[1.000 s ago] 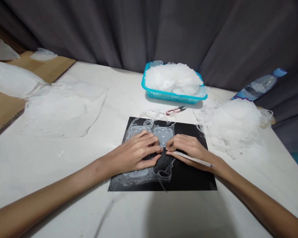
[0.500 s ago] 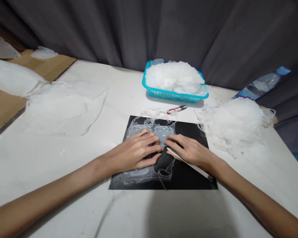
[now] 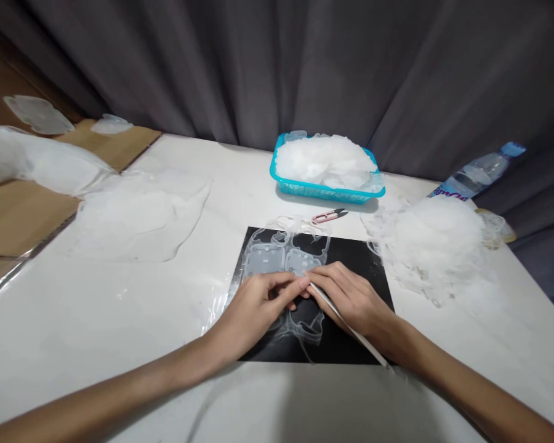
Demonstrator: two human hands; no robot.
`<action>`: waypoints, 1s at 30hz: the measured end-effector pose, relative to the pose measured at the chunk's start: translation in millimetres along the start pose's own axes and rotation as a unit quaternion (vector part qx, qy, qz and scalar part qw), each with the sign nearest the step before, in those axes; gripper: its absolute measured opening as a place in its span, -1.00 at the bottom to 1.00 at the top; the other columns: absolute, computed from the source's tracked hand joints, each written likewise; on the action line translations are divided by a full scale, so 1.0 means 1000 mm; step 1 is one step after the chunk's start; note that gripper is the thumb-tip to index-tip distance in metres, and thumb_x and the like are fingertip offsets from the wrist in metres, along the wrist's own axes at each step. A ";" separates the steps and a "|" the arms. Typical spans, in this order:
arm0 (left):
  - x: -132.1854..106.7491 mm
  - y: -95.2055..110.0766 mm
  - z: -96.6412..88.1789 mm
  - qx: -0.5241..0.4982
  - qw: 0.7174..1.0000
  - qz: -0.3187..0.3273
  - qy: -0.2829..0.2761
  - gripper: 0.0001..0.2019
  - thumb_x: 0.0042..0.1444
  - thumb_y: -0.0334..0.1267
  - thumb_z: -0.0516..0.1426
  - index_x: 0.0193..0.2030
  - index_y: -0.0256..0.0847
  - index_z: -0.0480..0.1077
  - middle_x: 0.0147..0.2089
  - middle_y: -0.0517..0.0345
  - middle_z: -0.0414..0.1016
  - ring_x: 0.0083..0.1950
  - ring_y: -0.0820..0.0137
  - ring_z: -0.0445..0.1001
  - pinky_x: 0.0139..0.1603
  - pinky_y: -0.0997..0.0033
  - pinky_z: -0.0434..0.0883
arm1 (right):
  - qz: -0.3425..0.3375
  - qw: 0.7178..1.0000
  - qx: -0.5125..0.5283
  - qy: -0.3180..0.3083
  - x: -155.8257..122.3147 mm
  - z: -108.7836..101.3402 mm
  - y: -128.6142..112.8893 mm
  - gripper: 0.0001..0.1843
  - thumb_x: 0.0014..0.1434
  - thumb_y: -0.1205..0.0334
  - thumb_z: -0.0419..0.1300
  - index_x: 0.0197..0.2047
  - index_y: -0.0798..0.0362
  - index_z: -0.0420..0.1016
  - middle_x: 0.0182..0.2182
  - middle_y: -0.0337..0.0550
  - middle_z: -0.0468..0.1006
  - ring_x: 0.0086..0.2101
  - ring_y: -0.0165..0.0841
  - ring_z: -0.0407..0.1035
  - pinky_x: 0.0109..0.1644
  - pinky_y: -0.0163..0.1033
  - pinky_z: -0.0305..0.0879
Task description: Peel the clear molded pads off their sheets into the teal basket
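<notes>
A clear moulded silicone sheet (image 3: pixel 277 258) with several rounded rectangular pads lies on a black mat (image 3: pixel 364 258) in front of me. My left hand (image 3: pixel 258 304) rests on the sheet, its thumb and forefinger pinched at a pad's edge. My right hand (image 3: pixel 351 295) is closed round a thin white stick tool (image 3: pixel 346 326), whose tip meets the left fingertips at the sheet. The tool's tail runs back past my right wrist.
A turquoise basket (image 3: pixel 325 191) heaped with white pieces stands behind the mat, pink snips (image 3: pixel 329 215) in front of it. A heap of white trimmings (image 3: pixel 434 243) and a water bottle (image 3: pixel 477 175) lie right. Clear plastic sheeting (image 3: pixel 133 215) and cardboard (image 3: pixel 23 215) lie left.
The view has tilted, shifting the scene. My left hand has gone from lying flat on the sheet to a pinch at the tool's tip. The tool now points more steeply.
</notes>
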State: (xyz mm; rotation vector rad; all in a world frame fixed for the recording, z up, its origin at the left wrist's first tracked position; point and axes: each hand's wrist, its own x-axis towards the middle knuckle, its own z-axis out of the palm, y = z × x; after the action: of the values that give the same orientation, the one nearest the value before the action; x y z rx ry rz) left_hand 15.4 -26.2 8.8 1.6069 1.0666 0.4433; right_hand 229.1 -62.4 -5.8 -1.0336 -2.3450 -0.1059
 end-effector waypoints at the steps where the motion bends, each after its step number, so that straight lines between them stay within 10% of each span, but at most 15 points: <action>1: 0.000 0.000 0.001 -0.034 0.999 0.000 0.004 -0.61 0.36 0.07 0.12 -0.24 -0.19 0.61 -0.38 0.20 0.55 -0.35 0.38 0.45 -0.27 0.44 0.35 | 0.004 1.000 -0.002 0.007 0.001 0.000 -0.002 -0.79 0.42 0.39 0.11 0.07 0.23 0.46 -0.13 0.08 0.63 -0.20 -0.24 0.50 -0.10 -0.15 0.52; 17: 0.004 0.000 0.006 -0.098 0.993 -0.003 0.062 -0.88 0.10 -0.30 0.20 -0.41 -0.23 0.54 -0.50 0.21 0.54 -0.49 0.48 0.42 -0.42 0.54 0.36 | 0.054 0.998 0.025 0.024 0.008 -0.011 -0.001 -0.81 0.42 0.40 0.10 0.06 0.20 0.43 -0.15 0.09 0.60 -0.14 -0.22 0.54 -0.06 -0.14 0.54; 30: 0.001 0.005 0.003 -0.163 0.985 -0.047 0.043 -0.75 0.24 -0.03 0.27 -0.24 -0.16 0.65 -0.38 0.17 0.59 -0.46 0.53 0.37 -0.52 0.64 0.26 | 0.061 0.996 0.060 0.008 0.010 -0.012 -0.006 -0.80 0.45 0.32 0.12 0.06 0.21 0.46 -0.16 0.06 0.62 -0.16 -0.25 0.56 -0.07 -0.17 0.55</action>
State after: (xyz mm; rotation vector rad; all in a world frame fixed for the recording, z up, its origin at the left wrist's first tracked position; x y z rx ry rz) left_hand 20.2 -26.7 12.5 1.2530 1.0671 0.5960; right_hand 225.2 -63.8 10.4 -1.1080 -2.2378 0.0712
